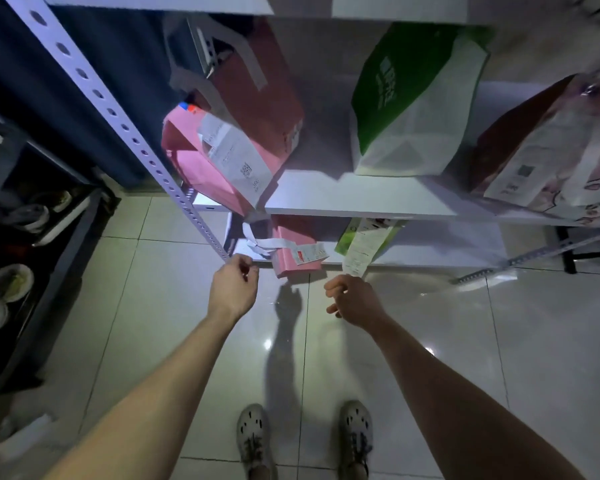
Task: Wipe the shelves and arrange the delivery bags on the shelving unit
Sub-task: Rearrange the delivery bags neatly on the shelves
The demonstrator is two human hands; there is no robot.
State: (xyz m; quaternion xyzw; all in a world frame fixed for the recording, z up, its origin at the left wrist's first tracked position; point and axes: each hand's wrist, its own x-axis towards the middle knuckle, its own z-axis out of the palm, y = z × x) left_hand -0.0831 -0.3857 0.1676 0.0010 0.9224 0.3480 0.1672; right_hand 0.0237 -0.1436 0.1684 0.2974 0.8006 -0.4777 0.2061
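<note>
While left hand (234,289) and right hand (354,299) curl before the bottom shelf (430,252), palms hidden, I cannot tell either grip.

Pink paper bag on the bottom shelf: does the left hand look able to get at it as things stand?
Probably yes. The left hand hovers just left of the pink paper bag, which juts past the white bottom shelf at its front edge; nothing stands between them.

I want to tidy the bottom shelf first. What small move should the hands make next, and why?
Probably push the low pink bag back onto the bottom shelf. It juts over the front edge, and the left hand and right hand hover close in front of it.
</note>
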